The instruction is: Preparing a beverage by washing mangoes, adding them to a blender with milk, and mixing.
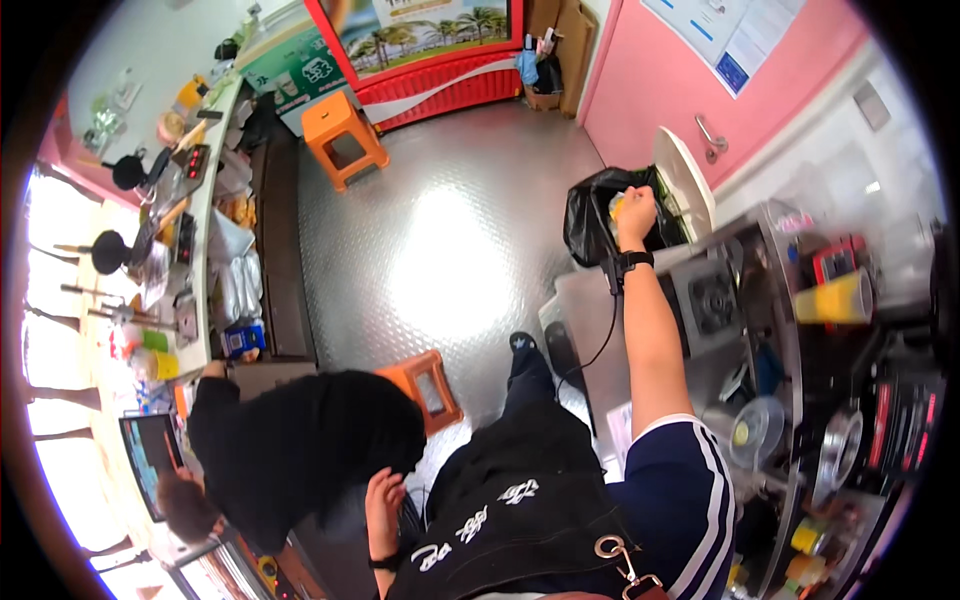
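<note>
My right hand (637, 212) reaches out over a trash bin and is closed in a fist around a small yellow-and-white crumpled item (616, 206), partly hidden by the fingers. A black plastic bag (590, 217) lines the bin, and its pale lid (688, 180) is tipped up against the wall side. Low beside my black apron (517, 495), my left hand (385, 499) hangs with loosely curled fingers and nothing visible in it.
At left, a person in black (307, 442) bends toward a counter (196, 300) crowded with pans. Orange stools stand at the far end (334, 131) and near that person (431, 394). A steel worktop (600, 315) with a cooker runs along my right, below a pink door (675, 67).
</note>
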`<state>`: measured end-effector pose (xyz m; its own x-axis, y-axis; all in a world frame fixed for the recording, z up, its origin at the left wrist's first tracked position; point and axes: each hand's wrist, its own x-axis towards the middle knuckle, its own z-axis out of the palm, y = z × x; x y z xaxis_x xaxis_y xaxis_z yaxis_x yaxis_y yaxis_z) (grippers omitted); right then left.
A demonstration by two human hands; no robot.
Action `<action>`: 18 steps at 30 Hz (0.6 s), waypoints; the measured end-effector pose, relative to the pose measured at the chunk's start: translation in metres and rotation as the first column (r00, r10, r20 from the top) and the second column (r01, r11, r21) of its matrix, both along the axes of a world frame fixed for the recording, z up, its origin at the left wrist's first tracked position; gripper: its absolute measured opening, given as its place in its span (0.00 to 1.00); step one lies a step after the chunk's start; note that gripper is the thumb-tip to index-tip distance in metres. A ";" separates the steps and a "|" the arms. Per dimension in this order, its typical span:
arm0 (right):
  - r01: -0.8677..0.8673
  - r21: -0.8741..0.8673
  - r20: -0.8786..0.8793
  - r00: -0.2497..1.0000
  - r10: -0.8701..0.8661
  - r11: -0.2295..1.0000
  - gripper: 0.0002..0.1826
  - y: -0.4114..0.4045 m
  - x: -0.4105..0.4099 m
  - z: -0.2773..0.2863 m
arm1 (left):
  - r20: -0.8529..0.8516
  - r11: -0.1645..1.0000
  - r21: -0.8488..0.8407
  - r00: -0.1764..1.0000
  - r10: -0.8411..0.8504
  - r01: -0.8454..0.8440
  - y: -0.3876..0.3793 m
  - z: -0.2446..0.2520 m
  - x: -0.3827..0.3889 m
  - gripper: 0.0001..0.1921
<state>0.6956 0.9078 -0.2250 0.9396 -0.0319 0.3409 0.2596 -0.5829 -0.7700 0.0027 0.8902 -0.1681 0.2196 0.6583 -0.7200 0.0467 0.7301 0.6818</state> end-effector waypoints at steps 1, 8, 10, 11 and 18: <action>0.027 -0.022 -0.008 1.000 -0.027 0.999 0.12 0.000 0.031 -0.015 | -0.048 0.998 0.009 0.997 0.058 -0.057 -0.003 -0.002 0.002 0.17; 0.404 -0.451 -0.233 0.807 -0.542 0.796 0.24 0.008 0.145 -0.091 | -0.187 0.970 -0.055 0.956 0.225 -0.239 0.003 0.043 0.077 0.19; 0.291 -0.283 -0.277 0.888 -0.368 0.914 0.16 0.015 0.150 -0.111 | -0.190 0.962 0.037 0.943 0.273 -0.271 0.015 0.058 0.100 0.17; 0.185 -0.266 -0.271 0.927 -0.258 0.946 0.13 0.019 0.146 -0.121 | -0.198 0.963 0.043 0.942 0.270 -0.267 0.017 0.064 0.101 0.17; -0.270 0.444 -0.204 0.898 0.389 0.854 0.01 0.132 -0.065 -0.123 | 0.067 0.954 0.231 0.981 0.182 -0.193 0.037 0.046 0.104 0.14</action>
<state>0.6305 1.0402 -0.3477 0.9709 0.2213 0.0919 0.1232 -0.1319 -0.9836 0.1067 0.9272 -0.1220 0.1043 0.8403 -0.5320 -0.1097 0.5414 0.8336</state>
